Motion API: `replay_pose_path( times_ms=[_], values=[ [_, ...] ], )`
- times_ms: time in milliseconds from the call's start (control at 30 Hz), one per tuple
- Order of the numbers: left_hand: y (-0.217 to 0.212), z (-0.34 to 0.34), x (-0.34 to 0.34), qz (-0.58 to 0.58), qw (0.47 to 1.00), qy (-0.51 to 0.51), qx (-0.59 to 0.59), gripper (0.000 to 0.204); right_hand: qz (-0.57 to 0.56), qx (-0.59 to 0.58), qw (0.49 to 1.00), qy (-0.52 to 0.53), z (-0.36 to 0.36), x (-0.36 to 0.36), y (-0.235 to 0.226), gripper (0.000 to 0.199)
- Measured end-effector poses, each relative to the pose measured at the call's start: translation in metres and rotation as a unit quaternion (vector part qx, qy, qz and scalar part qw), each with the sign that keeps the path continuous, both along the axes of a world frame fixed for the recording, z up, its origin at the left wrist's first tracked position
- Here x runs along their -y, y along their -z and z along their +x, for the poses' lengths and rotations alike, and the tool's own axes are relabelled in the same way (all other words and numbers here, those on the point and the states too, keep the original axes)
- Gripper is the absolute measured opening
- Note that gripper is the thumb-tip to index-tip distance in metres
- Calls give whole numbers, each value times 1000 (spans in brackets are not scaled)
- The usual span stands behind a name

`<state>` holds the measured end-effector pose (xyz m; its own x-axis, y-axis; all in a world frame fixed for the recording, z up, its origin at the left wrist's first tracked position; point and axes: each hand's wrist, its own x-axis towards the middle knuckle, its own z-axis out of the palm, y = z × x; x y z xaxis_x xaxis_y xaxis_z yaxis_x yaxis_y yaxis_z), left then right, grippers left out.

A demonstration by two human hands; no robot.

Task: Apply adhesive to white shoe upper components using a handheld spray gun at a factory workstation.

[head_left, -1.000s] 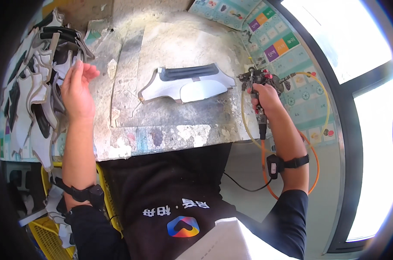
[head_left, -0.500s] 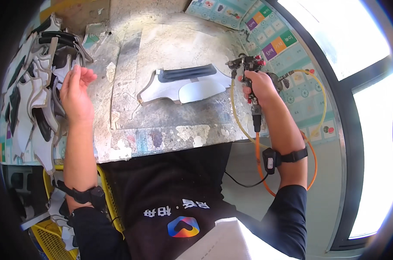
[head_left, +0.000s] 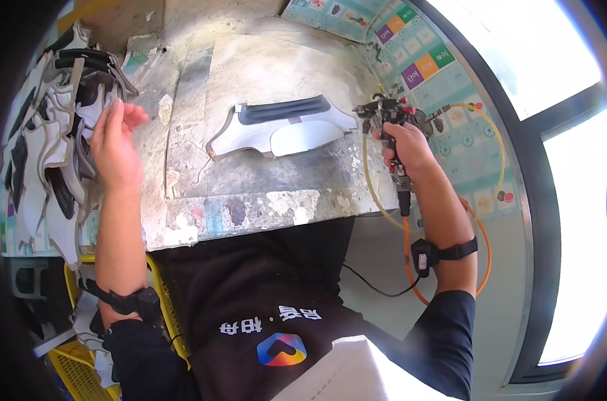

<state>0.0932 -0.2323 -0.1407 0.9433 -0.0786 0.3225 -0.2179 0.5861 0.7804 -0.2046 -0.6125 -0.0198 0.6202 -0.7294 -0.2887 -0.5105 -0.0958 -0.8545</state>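
My right hand (head_left: 409,146) grips a spray gun (head_left: 392,113) by its handle, at the right side of the table. A yellowish tube and an orange hose (head_left: 407,234) run from the gun. Left of its nozzle, a white flat-cut shoe upper (head_left: 240,137) lies on the table, apart from the gun. It has a black padded collar (head_left: 283,109) along its far edge and a smooth pale patch (head_left: 307,138) at the near side. My left hand (head_left: 118,144) is raised beside a pile of similar uppers (head_left: 49,154), fingers loosely apart, holding nothing.
The worktable (head_left: 250,184) is stained and flaking. A patterned, printed covering (head_left: 444,100) lines its right and back sides, next to a dark window frame (head_left: 534,194). Below the left edge stands a yellow basket (head_left: 83,371) holding more pieces. Black bands sit on both forearms.
My right hand and the spray gun have moved slightly right and nearer, away from the shoe upper. The view has shifted a little. My left hand stays beside the pile.
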Motion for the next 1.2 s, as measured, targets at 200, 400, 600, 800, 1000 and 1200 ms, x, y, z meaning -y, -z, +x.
replay_pose_path(
  times_ms=[200,400,600,800,1000,1200],
  values=[
    [-6,-5,1,29,1000,6,-12,21,-7,5,1000,-2,5,-18,-13,19],
    [-6,-30,15,188,974,10,127,26,1,-11,997,-80,-5,-55,-4,25],
    [-5,-19,11,125,991,11,36,24,-59,-100,991,-72,6,-77,-9,23],
    [0,-14,13,113,993,13,45,24,5,-66,986,-150,12,-108,-14,24],
    [-2,-14,13,104,994,2,42,26,25,-43,978,-202,25,-135,-13,26],
    [-2,-13,10,108,993,13,44,23,24,-39,981,-187,19,-128,-8,25]
  ],
)
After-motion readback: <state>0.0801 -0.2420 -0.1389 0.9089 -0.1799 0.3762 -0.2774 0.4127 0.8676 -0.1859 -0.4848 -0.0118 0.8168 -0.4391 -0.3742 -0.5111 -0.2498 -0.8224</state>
